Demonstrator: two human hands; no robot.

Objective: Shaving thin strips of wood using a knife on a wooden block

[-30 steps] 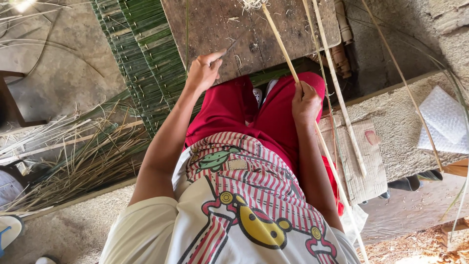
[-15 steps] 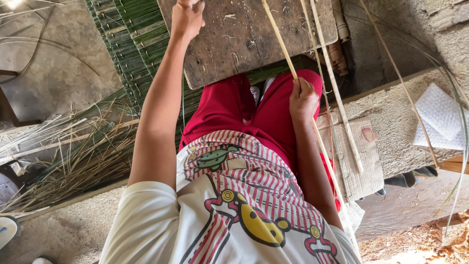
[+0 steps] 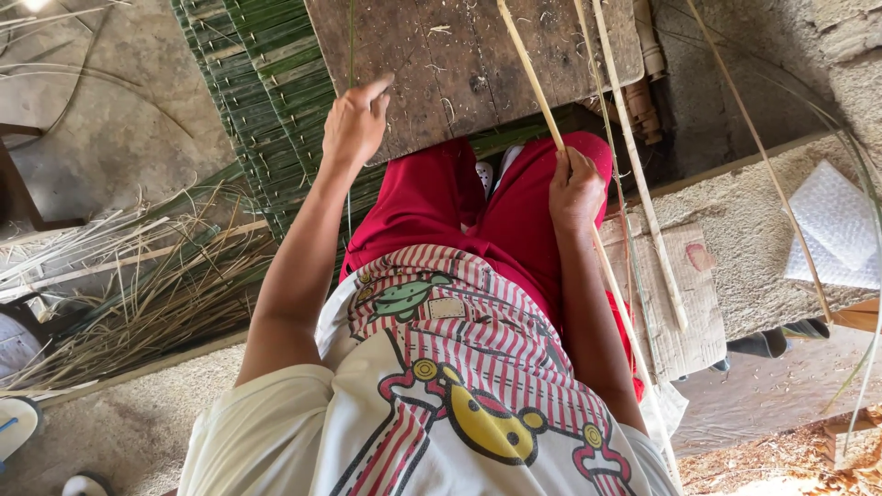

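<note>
My right hand rests on my red-trousered knee, shut around a long pale bamboo stick. The stick runs from the top of the wooden board down past my right side. My left hand lies on the near left edge of the board, fingers pinched on a thin green strip that runs straight up across the board. A mat of woven green strips lies under and left of the board.
Two more pale sticks lean across the board's right side. A heap of dry strips and straw lies at the left. A cardboard piece and white paper sit on the concrete ledge at the right.
My left hand reached up over the board, then came back down to its near left edge, with a thin green strip now in its fingers. My right hand has stayed on the stick.
</note>
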